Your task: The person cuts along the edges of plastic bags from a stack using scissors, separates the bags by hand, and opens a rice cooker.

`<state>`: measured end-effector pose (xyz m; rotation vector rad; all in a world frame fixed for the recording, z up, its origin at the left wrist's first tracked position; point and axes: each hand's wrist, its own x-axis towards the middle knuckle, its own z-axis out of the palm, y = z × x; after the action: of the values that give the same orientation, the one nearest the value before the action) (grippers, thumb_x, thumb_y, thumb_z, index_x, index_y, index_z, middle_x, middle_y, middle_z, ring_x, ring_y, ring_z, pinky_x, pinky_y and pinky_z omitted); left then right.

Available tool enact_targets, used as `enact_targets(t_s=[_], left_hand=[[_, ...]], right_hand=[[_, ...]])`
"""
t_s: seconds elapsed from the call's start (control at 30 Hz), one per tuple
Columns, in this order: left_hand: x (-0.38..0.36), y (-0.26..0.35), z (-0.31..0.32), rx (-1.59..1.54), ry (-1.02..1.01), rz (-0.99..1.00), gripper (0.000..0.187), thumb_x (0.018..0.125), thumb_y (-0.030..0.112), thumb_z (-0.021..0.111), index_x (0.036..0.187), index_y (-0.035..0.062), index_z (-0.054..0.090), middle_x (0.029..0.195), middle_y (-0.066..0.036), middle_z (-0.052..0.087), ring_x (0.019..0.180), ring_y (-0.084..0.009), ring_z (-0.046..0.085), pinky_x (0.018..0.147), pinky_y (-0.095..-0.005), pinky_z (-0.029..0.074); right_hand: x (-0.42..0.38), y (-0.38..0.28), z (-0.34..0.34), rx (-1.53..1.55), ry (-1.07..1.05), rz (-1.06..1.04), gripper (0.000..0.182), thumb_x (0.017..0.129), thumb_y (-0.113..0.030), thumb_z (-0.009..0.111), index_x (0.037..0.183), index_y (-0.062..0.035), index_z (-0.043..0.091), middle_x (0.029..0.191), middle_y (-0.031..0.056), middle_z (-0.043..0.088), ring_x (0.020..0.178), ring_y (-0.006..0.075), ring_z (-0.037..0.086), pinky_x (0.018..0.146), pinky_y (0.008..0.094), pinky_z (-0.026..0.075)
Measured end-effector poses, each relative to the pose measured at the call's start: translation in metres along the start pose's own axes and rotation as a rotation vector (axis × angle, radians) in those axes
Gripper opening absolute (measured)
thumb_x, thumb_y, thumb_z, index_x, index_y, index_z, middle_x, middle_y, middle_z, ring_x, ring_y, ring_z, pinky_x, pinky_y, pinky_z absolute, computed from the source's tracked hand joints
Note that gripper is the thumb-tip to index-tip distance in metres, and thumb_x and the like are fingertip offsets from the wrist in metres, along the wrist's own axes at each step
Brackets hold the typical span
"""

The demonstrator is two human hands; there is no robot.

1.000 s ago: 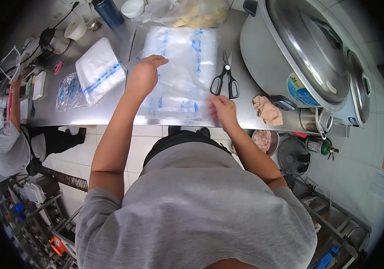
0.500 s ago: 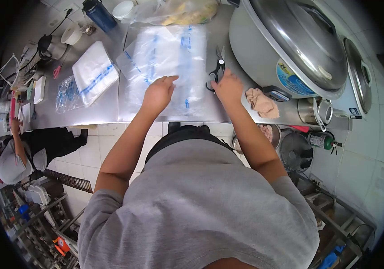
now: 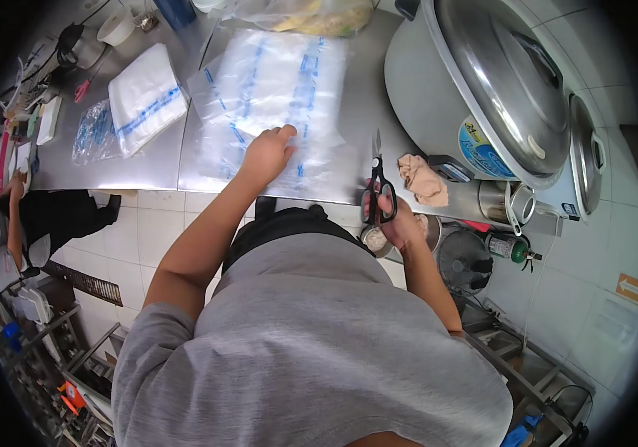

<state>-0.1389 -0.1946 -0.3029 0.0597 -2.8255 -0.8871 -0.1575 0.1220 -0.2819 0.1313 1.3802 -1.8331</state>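
Note:
My right hand [image 3: 402, 223] grips a pair of black-handled scissors [image 3: 376, 182] by its finger loops, just off the front edge of the table. The metal blades look closed and point away from me. My left hand [image 3: 268, 154] rests over a stack of clear plastic bags [image 3: 274, 82] with blue printed stripes. Its fingers are curled together at the upper sheet, and the fingertips are partly hidden.
The steel table [image 3: 367, 89] holds a folded white bag stack [image 3: 147, 89], crumpled clear wrapping [image 3: 95, 132], pink-handled scissors [image 3: 83, 89], a beige cloth [image 3: 423, 179] and a large lidded pot [image 3: 431, 82]. A co-worker [image 3: 6, 238] stands at the far left.
My right hand has lifted the scissors off the table and drawn them toward me past its edge. My left fingers have curled in over the bags. The whole view has shifted slightly.

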Motion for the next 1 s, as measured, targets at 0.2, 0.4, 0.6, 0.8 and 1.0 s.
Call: enact_targets(t_s=[0.2, 0.4, 0.6, 0.8, 1.0], left_hand=[[0.011, 0.006, 0.007, 0.137, -0.043, -0.050, 0.017, 0.091, 0.021, 0.058, 0.089, 0.0035, 0.055, 0.077, -0.018, 0.065, 0.071, -0.0371, 0.064, 0.063, -0.0461, 0.051], [0.013, 0.012, 0.002, 0.119, -0.042, -0.110, 0.020, 0.093, 0.023, 0.056, 0.089, 0.0037, 0.055, 0.072, -0.019, 0.065, 0.067, -0.0382, 0.064, 0.060, -0.0465, 0.051], [0.009, 0.013, 0.001, 0.102, -0.026, -0.094, 0.020, 0.094, 0.024, 0.056, 0.089, 0.0046, 0.056, 0.074, -0.018, 0.065, 0.067, -0.0380, 0.064, 0.060, -0.0458, 0.050], [-0.009, 0.016, 0.001, 0.131, -0.067, -0.026, 0.015, 0.090, 0.021, 0.059, 0.090, 0.0054, 0.058, 0.079, -0.014, 0.063, 0.073, -0.0355, 0.062, 0.065, -0.0444, 0.050], [-0.008, 0.026, 0.006, 0.144, 0.140, 0.132, 0.009, 0.083, 0.013, 0.065, 0.088, 0.0065, 0.061, 0.085, -0.010, 0.063, 0.085, -0.0320, 0.060, 0.076, -0.0423, 0.046]], right_hand=[[-0.005, -0.012, 0.027, 0.089, -0.533, 0.131, 0.105, 0.061, -0.086, 0.057, 0.130, -0.0077, 0.047, 0.099, 0.0043, 0.058, 0.092, 0.0205, 0.060, 0.083, 0.0346, 0.049], [0.021, -0.014, 0.041, 0.109, -0.596, 0.281, 0.102, 0.063, -0.088, 0.051, 0.127, -0.0088, 0.050, 0.099, 0.0055, 0.060, 0.090, 0.0239, 0.062, 0.081, 0.0345, 0.049], [0.022, -0.013, 0.054, 0.167, -0.447, 0.173, 0.092, 0.073, -0.085, 0.045, 0.124, -0.0081, 0.051, 0.098, 0.0056, 0.060, 0.086, 0.0235, 0.063, 0.081, 0.0360, 0.049], [0.024, -0.005, 0.038, 0.235, -0.298, 0.204, 0.085, 0.082, -0.078, 0.042, 0.122, -0.0045, 0.053, 0.092, 0.0069, 0.061, 0.082, 0.0229, 0.062, 0.078, 0.0368, 0.051], [0.013, -0.008, 0.026, 0.197, -0.419, 0.249, 0.088, 0.080, -0.081, 0.041, 0.123, -0.0056, 0.053, 0.093, 0.0075, 0.061, 0.076, 0.0242, 0.063, 0.074, 0.0357, 0.051]])
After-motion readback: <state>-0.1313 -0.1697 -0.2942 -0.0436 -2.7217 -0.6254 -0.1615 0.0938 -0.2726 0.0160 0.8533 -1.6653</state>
